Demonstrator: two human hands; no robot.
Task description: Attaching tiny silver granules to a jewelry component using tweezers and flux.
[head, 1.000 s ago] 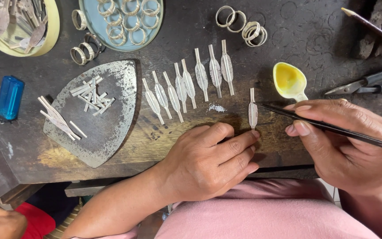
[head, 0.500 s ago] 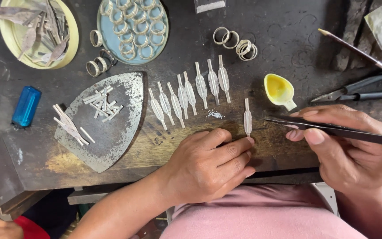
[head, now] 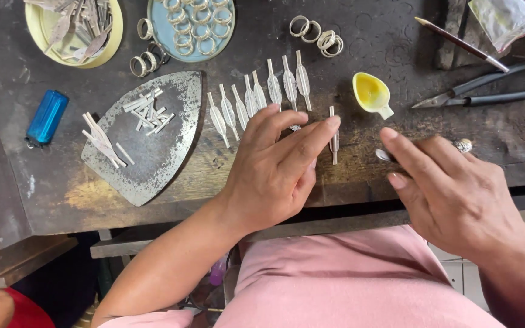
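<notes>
The dark bench carried an iron-shaped metal plate strewn with small silver strips, well left of the single leaf-shaped silver piece, with the yellow spoon-like dish just up and right of that piece. The left hand lay spread beside the piece, its grip released and fingertips nearly touching it. The right hand, right of the piece, hung loose, grasping nothing visible.

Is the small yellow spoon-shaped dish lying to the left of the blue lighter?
No, the yellow dish lies far to the right of the blue lighter.
</notes>
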